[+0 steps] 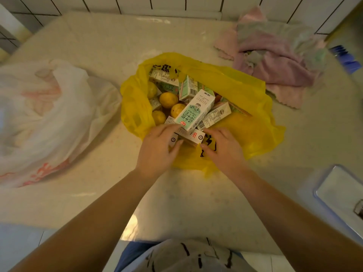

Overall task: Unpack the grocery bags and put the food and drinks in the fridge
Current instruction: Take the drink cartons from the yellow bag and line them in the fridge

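At the near lip of the crinkly yellow plastic bag [243, 107] on the pale counter [110, 46], a small white cardboard milk carton [193, 136] is pinched between the left hand [157, 148] and right hand [224, 149], judged light, stiff-sided yet crushable, best taken across its flat faces.

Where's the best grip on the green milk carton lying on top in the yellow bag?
Probably the green milk carton is best pinched across its two long narrow sides near mid-length, coming from above. It lies flat and slanted on top of the other cartons in the yellow bag, printed face up, nothing covering it.
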### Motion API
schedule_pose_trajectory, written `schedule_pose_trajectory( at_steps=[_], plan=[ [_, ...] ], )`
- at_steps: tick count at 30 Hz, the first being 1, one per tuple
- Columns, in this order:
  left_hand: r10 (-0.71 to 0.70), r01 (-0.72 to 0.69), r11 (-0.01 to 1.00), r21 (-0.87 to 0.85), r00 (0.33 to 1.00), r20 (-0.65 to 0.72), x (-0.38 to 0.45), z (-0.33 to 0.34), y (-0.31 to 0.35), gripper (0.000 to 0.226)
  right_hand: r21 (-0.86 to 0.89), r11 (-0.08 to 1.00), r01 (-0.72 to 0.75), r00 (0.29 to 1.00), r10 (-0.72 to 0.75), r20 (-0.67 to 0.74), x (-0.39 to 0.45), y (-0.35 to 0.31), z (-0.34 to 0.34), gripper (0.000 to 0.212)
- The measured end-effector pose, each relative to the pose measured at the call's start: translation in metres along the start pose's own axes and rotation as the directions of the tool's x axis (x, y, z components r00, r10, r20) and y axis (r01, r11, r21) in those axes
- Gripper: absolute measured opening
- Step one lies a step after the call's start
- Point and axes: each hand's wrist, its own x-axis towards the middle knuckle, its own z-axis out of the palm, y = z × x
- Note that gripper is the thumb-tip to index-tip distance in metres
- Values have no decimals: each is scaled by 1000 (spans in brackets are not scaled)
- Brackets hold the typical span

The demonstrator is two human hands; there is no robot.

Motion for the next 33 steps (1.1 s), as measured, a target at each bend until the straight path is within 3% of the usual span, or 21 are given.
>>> schedule_pose_trajectory(
  at_steps=[5,10,14,18,22,27,30,33],
  plan=[
    [-229,233,972,-31,969,89,33,11,12,75,-24,997,-80,991,82,105,19,-2,7,54],
    [-348,347,937,29,930,117,42,27,13,75,-32,993,-110,990,112,88,24,-5,19,42],
    [-351,355,934,-42,934,67,41,29,14,62,-9,991,-133,985,133,106,26,-6,21,39],
    [-304,307,938,-162,952,43,40,12,19,61,148,977,-154,986,143,80,23,-5,10,41],
    [-265,256,940,-225,964,-13,39,-13,25,62,241,967,-85,996,82,21,17,-11,-11,43],
    [-221,199,948,-247,973,-64,34,-37,35,64,198,980,-17,994,39,-106,12,-16,-36,32],
    [-187,178,961,-213,982,-23,29,-40,41,64,163,985,-52,979,83,-188,10,-13,-48,31],
    [-89,98,979,-180,994,59,26,-35,48,64,100,993,-66,984,81,-161,9,-15,-50,34]
  ],
)
